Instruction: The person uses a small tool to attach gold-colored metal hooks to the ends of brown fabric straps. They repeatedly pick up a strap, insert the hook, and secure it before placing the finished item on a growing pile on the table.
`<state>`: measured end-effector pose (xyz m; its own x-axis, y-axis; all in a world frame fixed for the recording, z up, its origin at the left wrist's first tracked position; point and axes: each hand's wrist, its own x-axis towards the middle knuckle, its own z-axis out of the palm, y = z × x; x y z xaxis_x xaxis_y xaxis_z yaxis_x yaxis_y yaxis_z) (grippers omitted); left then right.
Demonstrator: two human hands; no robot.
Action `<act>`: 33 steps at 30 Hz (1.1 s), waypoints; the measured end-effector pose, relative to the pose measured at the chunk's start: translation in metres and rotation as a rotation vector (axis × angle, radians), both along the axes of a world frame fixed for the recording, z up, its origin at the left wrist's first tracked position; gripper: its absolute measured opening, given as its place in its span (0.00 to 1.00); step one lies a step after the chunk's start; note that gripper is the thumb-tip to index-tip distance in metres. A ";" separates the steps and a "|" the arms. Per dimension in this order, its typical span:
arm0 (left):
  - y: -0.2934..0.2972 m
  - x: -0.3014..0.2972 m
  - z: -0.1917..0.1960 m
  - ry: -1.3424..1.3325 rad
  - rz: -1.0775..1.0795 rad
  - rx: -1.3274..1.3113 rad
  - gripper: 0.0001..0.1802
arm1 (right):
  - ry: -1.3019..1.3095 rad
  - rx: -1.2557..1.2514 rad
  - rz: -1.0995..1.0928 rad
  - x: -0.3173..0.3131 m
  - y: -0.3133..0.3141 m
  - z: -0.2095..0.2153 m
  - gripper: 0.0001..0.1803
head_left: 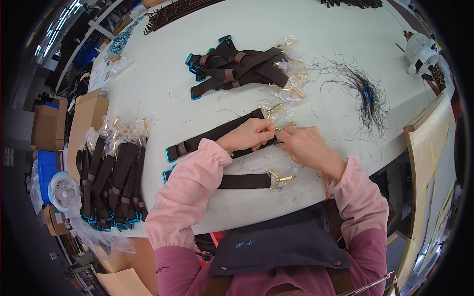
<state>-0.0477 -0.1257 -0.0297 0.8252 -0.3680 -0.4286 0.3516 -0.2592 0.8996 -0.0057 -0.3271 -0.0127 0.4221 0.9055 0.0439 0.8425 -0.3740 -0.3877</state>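
Note:
My left hand [252, 134] is closed in a pinch at the hook end of a dark brown webbing strap [241, 152], which runs under it. My right hand [307, 147] meets it there, its thumb and fingers pressed together beside the gold hardware; what lies between its fingertips is too small to make out. Just beyond lies another brown strap [212, 133] with a blue-wrapped buckle at its left end and a gold hook in clear plastic at its right. Nearer me rests a further strap [244, 181], its gold snap hook [280, 179] pointing right.
A heap of similar straps [242, 66] lies farther back on the white table [158, 98]. More straps [116, 177] hang over its left edge. Loose black threads [363, 91] are tangled at the right. A small fan [63, 191] and cardboard boxes [47, 126] stand left; a white container [422, 53] stands back right.

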 end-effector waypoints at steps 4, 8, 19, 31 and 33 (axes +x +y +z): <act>-0.001 0.001 0.001 -0.006 -0.007 0.004 0.07 | -0.006 0.019 0.016 0.002 -0.001 -0.004 0.09; 0.001 0.002 0.002 0.010 0.009 -0.026 0.07 | 0.077 0.035 0.013 0.007 -0.004 -0.008 0.10; 0.052 -0.071 0.044 -0.454 -0.171 0.965 0.23 | -0.034 -0.013 -0.269 0.008 -0.024 -0.011 0.13; 0.096 -0.104 0.065 -0.553 0.053 0.863 0.11 | -0.002 -0.129 -0.206 0.034 -0.017 0.035 0.08; 0.094 -0.116 0.076 -0.552 -0.029 1.025 0.16 | 0.079 -0.049 -0.239 0.020 -0.021 0.032 0.08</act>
